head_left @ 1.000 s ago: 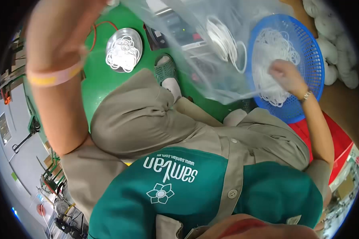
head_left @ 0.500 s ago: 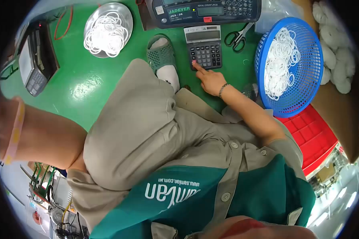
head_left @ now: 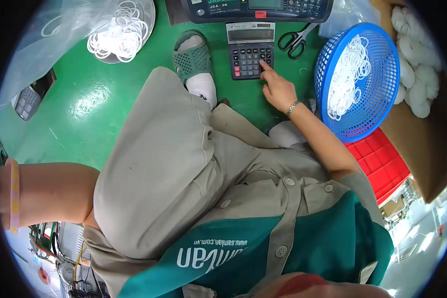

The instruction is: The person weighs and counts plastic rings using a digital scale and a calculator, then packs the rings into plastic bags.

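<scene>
My right hand (head_left: 280,92) reaches over the calculator (head_left: 246,54), its index finger stretched onto keys at the right side of the keypad. The other fingers are bent, and nothing is held in this hand. Black-handled scissors (head_left: 295,43) lie to the right of the calculator. Above it stands a counting scale (head_left: 218,12), partly cut off by the top edge. My left forearm (head_left: 54,192), with a pink and yellow band at the wrist, runs out at the left edge. The left hand itself is hidden beyond the dark border.
A blue basket (head_left: 392,89) tilts at the right with many white rings (head_left: 350,79). More white rings (head_left: 119,37) fill a metal plate (head_left: 150,25). A clear plastic bag (head_left: 49,35) hangs across the upper left. White bundles (head_left: 417,54) lie on the right; a second calculator (head_left: 27,103) is leftward.
My right index finger has moved from the lower left keys to the right side of the keypad. A clear plastic bag has entered at the upper left. The view has shifted slightly.
</scene>
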The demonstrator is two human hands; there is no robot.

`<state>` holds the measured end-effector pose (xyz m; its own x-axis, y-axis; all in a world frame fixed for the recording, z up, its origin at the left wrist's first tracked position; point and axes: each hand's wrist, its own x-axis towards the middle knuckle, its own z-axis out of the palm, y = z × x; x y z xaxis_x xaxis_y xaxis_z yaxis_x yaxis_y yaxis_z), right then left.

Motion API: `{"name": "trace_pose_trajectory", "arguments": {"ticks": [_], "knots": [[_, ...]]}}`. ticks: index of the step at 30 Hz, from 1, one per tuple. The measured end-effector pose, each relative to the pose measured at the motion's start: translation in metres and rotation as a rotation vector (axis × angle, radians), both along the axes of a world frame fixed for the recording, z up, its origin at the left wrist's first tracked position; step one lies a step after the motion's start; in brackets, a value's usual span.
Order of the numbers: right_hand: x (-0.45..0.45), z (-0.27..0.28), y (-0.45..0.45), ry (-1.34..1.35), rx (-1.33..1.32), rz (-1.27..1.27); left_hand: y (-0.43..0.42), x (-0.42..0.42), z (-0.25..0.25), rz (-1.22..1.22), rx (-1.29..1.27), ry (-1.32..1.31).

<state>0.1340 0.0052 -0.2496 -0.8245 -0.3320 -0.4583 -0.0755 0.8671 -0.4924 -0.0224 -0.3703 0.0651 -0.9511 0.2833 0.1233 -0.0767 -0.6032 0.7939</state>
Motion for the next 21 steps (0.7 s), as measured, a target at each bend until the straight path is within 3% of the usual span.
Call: {"name": "trace_pose_trajectory", "arguments": {"ticks": [3, 6, 9, 12, 15, 18, 21], "knots": [[-0.004, -0.006, 0.006, -0.01, 0.035, 0.045, -0.001, 0.002, -0.002, 0.257, -0.098, 0.113], [-0.003, -0.004, 0.007, 0.017, 0.033, 0.053, -0.001, 0.002, -0.003, 0.338, -0.078, 0.105], [0.003, -0.007, 0.006, 0.057, 0.003, 0.099, -0.006, 0.0, -0.004, -0.019, -0.026, 0.023], [0.005, -0.005, 0.001, 0.008, 0.039, 0.132, 0.0, 0.001, -0.003, 0.175, 0.034, -0.008], [0.01, -0.006, -0.003, 0.133, -0.033, 0.145, -0.001, -0.002, -0.005, 0.059, 0.09, -0.046], [0.016, -0.006, -0.011, 0.041, 0.011, 0.201, 0.001, -0.002, -0.007, 0.018, 0.057, -0.015], [0.022, -0.008, -0.01, -0.03, 0.087, 0.239, 0.003, 0.001, -0.005, 0.226, 0.046, -0.003]]}}
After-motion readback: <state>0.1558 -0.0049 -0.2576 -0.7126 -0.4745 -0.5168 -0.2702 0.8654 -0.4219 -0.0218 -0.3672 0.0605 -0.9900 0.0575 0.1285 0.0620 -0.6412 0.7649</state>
